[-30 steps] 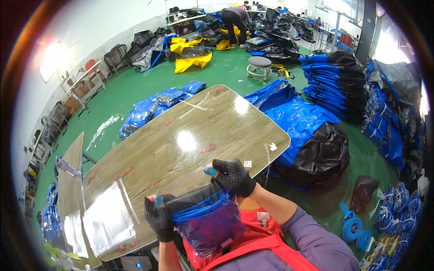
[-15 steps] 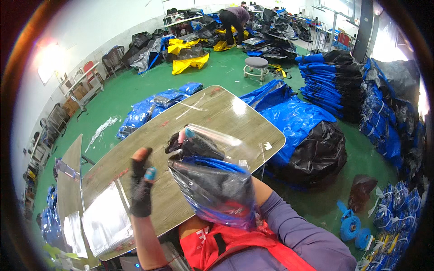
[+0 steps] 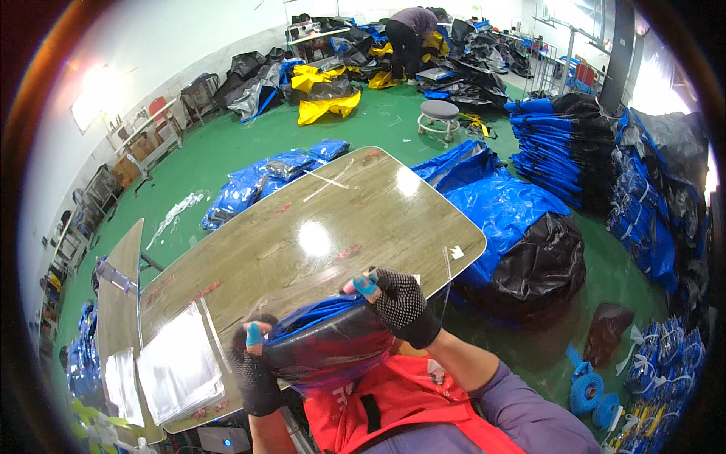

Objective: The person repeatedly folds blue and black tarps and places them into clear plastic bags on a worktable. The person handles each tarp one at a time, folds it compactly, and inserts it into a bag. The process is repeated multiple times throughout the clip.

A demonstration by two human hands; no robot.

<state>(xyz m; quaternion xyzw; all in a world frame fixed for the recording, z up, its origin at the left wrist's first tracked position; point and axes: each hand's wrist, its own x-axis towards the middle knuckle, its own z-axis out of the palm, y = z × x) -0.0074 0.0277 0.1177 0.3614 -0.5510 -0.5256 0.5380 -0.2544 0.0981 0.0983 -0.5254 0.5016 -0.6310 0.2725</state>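
Note:
A clear plastic bag [image 3: 329, 349] holding a folded black and blue sheet is up against my front, over the table's near edge. My left hand [image 3: 255, 371], in a black fingerless glove with blue tape on the thumb, closes on the bag's left side. At the upper right corner my right hand [image 3: 404, 306], in a matching white-dotted glove, pinches the bag's rim. Blue folds show at the bag's mouth between both hands; some of the left fingers are hidden behind it.
Flat clear bags [image 3: 178, 367] lie on the left of the wood-grain table [image 3: 378, 204]. Blue packages [image 3: 257, 181] rest on the floor beyond it. A big blue and black bundle [image 3: 522, 242] stands at its right, near a round stool [image 3: 439, 117] and folded stacks [image 3: 560, 144]. Someone bends over far piles.
My left hand has come from the air at the left onto the bag. My right hand has shifted from behind the bag to its upper right rim. The bag now sits lower and more level.

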